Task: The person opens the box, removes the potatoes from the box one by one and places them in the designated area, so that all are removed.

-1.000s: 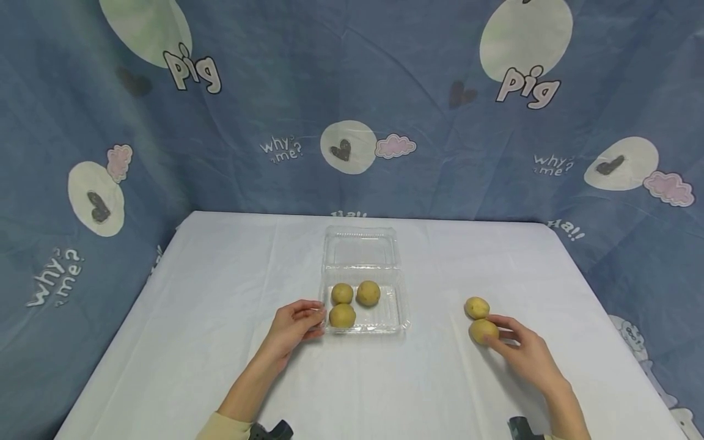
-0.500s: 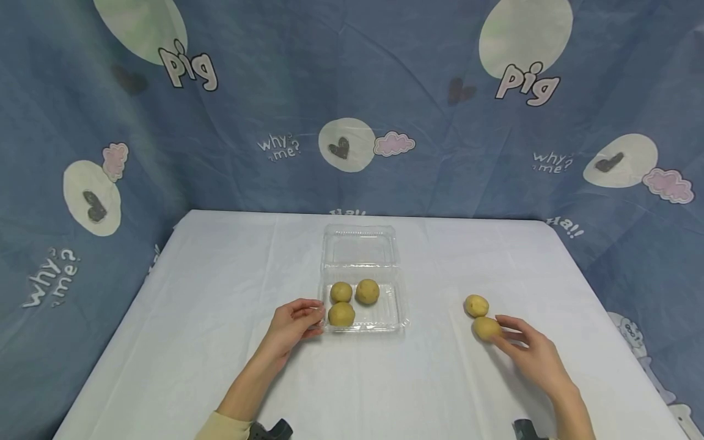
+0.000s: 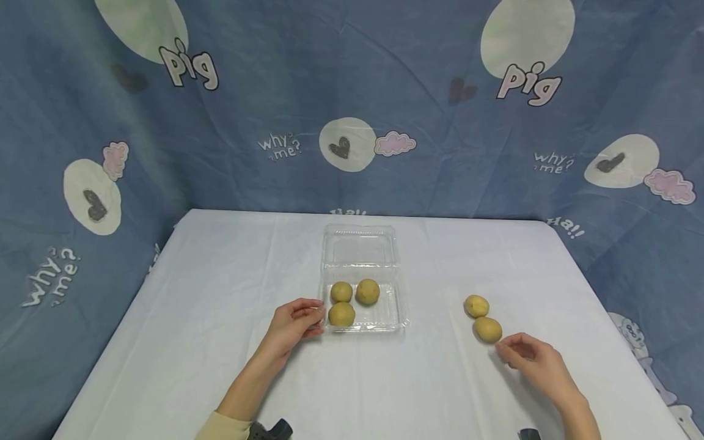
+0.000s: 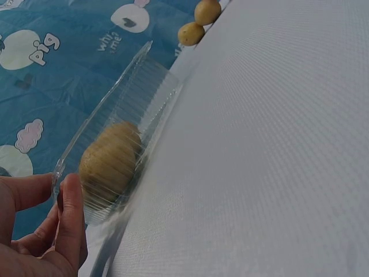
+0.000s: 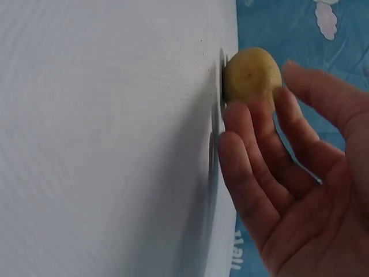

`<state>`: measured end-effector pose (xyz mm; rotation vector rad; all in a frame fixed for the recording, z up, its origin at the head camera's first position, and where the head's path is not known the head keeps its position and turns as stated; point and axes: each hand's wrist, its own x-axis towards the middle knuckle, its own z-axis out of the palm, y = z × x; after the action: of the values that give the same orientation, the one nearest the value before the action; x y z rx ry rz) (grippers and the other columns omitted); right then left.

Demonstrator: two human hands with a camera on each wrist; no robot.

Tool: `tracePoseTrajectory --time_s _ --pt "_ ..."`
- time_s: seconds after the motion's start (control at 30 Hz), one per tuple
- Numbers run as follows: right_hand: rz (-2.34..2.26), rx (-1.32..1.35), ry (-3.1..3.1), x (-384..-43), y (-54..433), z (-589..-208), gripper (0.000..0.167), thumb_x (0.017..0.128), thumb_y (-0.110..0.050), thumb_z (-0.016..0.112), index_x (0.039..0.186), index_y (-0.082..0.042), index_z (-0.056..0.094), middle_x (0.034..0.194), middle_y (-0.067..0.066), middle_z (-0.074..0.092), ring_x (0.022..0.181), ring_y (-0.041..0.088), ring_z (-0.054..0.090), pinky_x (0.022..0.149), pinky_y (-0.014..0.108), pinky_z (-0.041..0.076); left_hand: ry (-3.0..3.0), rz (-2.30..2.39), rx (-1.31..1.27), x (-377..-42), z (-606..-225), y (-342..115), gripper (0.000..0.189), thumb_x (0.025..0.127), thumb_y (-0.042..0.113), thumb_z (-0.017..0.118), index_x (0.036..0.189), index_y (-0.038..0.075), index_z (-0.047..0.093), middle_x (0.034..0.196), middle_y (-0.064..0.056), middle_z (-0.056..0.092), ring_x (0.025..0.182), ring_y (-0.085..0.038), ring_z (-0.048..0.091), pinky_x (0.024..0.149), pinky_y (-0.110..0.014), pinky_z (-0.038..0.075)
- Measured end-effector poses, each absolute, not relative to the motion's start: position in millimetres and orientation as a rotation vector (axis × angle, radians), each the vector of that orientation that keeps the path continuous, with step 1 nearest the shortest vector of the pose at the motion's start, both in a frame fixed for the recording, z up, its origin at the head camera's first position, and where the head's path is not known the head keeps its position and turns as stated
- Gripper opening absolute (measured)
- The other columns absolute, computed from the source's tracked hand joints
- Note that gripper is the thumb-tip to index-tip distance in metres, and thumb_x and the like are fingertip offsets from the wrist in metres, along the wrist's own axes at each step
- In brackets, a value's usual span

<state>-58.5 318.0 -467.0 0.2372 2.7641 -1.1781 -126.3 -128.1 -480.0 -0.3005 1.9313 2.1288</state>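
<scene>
A clear plastic clamshell container [image 3: 379, 315] lies with its lid folded back, three potatoes [image 3: 342, 314] inside on its left half. My left hand [image 3: 299, 324] pinches the container's left rim, thumb on one side and fingers on the other, as the left wrist view shows. Through the ribbed wall there, a potato [image 4: 109, 164] shows. On the right, two more potatoes sit close together, a smaller one [image 3: 476, 306] behind a larger one [image 3: 487, 330]. Just in front of the larger potato is my right hand [image 3: 536, 360], its fingers loosely bent and holding nothing.
A white cloth [image 3: 220, 293] covers the table, and a blue patterned curtain [image 3: 236, 153] hangs behind and at both sides. The container's raised-edge lid [image 3: 360, 247] extends toward the far edge of the table. A dark device [image 3: 269, 431] is on the left wrist.
My right hand has let go of the larger potato and drawn back toward the lower right. That potato has shifted slightly right. The left hand stays at the container.
</scene>
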Motion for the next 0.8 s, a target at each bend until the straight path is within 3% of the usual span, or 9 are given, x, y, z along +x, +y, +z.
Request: tracePoseTrajectory --time_s 0.23,0.47,0.8 --pt "-1.176 0.21 2.612 -57.9 312.9 -462.4 0.039 0.091 -0.036 0.07 0.113 -0.003 0.069 0.099 0.004 0.071 0.087 0.015 0.066 0.071 0.027 0.054 1.926 2.13 -0.292 -126.0 -478.7 -127.8 0.027 0.09 0.001 0.069 0.115 -0.007 0.062 0.089 -0.01 0.062 0.077 -0.017 0.062 0.07 -0.028 0.06" --pt "-1.272 0.118 2.564 -56.4 297.2 -459.0 0.042 0.091 -0.037 0.07 0.121 -0.008 0.068 0.117 0.007 0.068 0.1 0.019 0.065 0.077 0.027 0.055 1.927 2.13 -0.296 -125.6 -478.1 -127.6 0.027 0.09 0.002 0.069 0.114 -0.006 0.062 0.088 -0.01 0.062 0.077 -0.017 0.062 0.069 -0.029 0.06" --pt "-1.349 -0.088 2.688 -55.8 281.7 -466.5 0.041 0.091 -0.031 0.071 0.123 -0.007 0.065 0.118 0.004 0.068 0.106 0.016 0.064 0.085 0.023 0.054 1.925 2.133 -0.29 -124.7 -477.9 -128.0 0.027 0.09 0.002 0.069 0.114 -0.007 0.062 0.088 -0.009 0.062 0.076 -0.017 0.063 0.069 -0.029 0.06"
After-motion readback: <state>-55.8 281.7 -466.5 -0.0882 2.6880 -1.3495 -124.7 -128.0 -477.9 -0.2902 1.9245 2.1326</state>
